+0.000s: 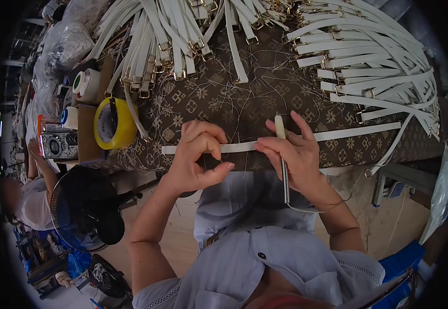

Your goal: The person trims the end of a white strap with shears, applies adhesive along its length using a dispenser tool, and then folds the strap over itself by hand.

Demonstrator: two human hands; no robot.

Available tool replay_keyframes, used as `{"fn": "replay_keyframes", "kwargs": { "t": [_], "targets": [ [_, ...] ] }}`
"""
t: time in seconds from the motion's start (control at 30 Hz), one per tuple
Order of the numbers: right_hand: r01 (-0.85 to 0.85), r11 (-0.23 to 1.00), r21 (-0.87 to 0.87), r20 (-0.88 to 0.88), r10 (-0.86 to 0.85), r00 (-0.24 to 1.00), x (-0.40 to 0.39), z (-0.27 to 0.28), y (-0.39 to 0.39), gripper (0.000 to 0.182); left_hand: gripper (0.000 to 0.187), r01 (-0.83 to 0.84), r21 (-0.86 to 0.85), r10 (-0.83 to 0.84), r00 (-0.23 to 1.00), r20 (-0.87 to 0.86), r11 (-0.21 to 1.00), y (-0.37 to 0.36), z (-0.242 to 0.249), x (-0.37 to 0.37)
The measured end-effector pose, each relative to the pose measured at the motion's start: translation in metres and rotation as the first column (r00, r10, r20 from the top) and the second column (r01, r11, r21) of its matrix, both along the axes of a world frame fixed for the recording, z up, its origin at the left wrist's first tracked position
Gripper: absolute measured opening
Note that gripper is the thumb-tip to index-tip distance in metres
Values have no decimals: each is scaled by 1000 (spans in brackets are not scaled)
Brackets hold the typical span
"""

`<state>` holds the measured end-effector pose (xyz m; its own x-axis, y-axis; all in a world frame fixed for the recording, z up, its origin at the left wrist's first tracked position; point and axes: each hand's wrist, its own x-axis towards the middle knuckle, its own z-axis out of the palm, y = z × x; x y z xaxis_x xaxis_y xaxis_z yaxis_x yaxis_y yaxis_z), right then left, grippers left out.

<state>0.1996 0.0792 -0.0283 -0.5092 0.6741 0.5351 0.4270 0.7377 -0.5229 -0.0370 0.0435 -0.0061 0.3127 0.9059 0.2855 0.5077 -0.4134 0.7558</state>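
Note:
A long white strap (347, 133) lies across the near part of the patterned cloth, passing under both hands. My left hand (195, 154) is over its left part, thumb and fingers curved but apart, with nothing visible between them. In my right hand (298, 157) is a pen-like tool (285, 177) with a pale upper end and a metal shaft, held upright between the fingers. A thin cord runs from the tool's lower end toward my right forearm. The right thumb and fingertips are at the strap; whether they pinch it is unclear.
Piles of white buckled straps (378, 67) cover the back and right of the patterned cloth (255, 103). Loose threads lie about. A yellow tape roll (115, 123), thread spools and a cardboard box (87, 131) stand left. Beyond are a black fan (87, 206) and another person (33, 201).

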Motion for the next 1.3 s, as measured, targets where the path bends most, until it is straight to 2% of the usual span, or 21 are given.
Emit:
{"fn": "replay_keyframes", "kwargs": {
  "t": [0.1,0.17,0.2,0.27,0.3,0.37,0.4,0.47,0.57,0.7,0.77,0.87,1.1,1.2,1.27,1.3],
  "targets": [
    [-1,1000,1,-5,1,1000,0,-1,0,21,29,-11,-22,12,1000,3,1000,0,4,1],
    [-8,1000,-4,-2,8,1000,0,-1,0,21,41,-151,86,167,962,-217,985,1,9,13],
    [-11,1000,-12,4,11,1000,0,0,0,21,41,-156,88,172,961,-217,984,1,8,14],
    [-8,1000,-21,5,8,1000,-1,1,-1,19,46,-141,140,183,913,-364,980,0,5,16],
    [0,999,-32,4,0,1000,-1,1,-2,17,46,-142,141,185,914,-362,980,0,2,17],
    [-7,1000,-18,8,7,1000,0,0,-1,19,31,-92,175,151,921,-359,980,0,-3,19],
    [-13,1000,-6,11,13,1000,0,-1,0,22,31,-93,175,152,921,-358,980,1,-4,19],
    [-13,1000,-6,10,13,1000,1,-1,-1,22,18,-109,138,146,945,-293,984,2,-4,17],
    [-10,1000,-9,9,10,1000,1,-2,-1,22,14,-103,122,130,962,-240,987,2,-7,14],
    [-15,1000,-22,7,16,1000,1,0,-1,21,10,-80,54,87,986,-145,995,3,-4,8],
    [-15,1000,-21,4,15,1000,1,-1,-1,20,9,-32,-31,32,999,-17,999,3,-2,2],
    [-15,999,-35,-2,15,1000,0,2,-1,19,9,-48,-83,53,997,61,995,0,-1,-4],
    [-18,999,-33,-11,18,1000,0,-2,-1,20,8,-124,-83,128,991,44,989,-10,2,-4],
    [-18,1000,-24,-10,18,1000,0,-4,-1,21,6,-112,-112,123,987,102,987,-12,2,-3],
    [-27,999,-21,7,27,1000,2,-1,-1,22,7,22,-84,-14,995,100,996,-13,1,-8],
    [-36,999,-19,22,36,999,2,0,-1,23,7,22,-86,-13,995,101,996,-13,-2,-9]
  ]
}}
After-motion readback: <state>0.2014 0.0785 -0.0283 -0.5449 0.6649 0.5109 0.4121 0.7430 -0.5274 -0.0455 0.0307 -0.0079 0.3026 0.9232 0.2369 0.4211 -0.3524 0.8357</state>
